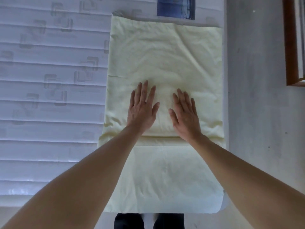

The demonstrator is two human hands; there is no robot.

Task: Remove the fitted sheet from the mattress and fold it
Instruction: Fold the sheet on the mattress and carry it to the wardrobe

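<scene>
Both hands, left hand and right hand, press flat-fingered on the folded fitted sheet; its bulky layers could spring apart once they lift off.

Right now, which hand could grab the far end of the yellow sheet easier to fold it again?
Probably the left hand. Both lie flat on the folded sheet, but its fingertips reach slightly farther up than the right hand's. It's close.

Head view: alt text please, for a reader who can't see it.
Both hands, left hand and right hand, press flat, fingers straight, on a folded pale yellow fitted sheet lying on a bare quilted mattress. A blue label sits at the mattress's far edge.
</scene>
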